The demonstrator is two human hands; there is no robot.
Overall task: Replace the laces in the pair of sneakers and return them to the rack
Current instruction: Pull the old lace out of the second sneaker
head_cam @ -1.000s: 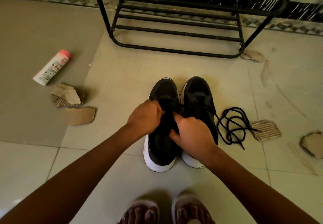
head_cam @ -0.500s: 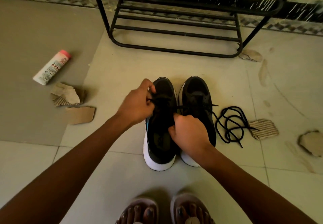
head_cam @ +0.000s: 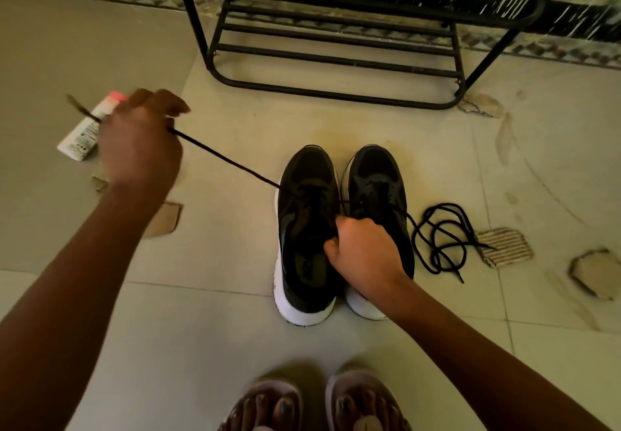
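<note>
Two black sneakers with white soles stand side by side on the tiled floor, the left sneaker (head_cam: pixel 307 229) and the right sneaker (head_cam: pixel 376 188). My left hand (head_cam: pixel 141 141) is far out to the left and grips a black lace (head_cam: pixel 225 158) that runs taut from the left sneaker's eyelets. My right hand (head_cam: pixel 364 256) rests over both sneakers near their tongues, fingers curled on the left sneaker's upper. A loose black lace (head_cam: pixel 440 239) lies coiled on the floor right of the pair. The black metal shoe rack (head_cam: pixel 336 57) stands behind them.
A white tube with a pink cap (head_cam: pixel 89 128) lies on the floor at left, partly behind my left hand. Cardboard scraps (head_cam: pixel 505 246) lie right of the loose lace and at left (head_cam: pixel 164 219). My sandalled feet (head_cam: pixel 316 403) are at the bottom edge.
My left hand has swept from the left sneaker out to the left, drawing the lace taut out of the shoe. My right hand has stayed on the sneakers.
</note>
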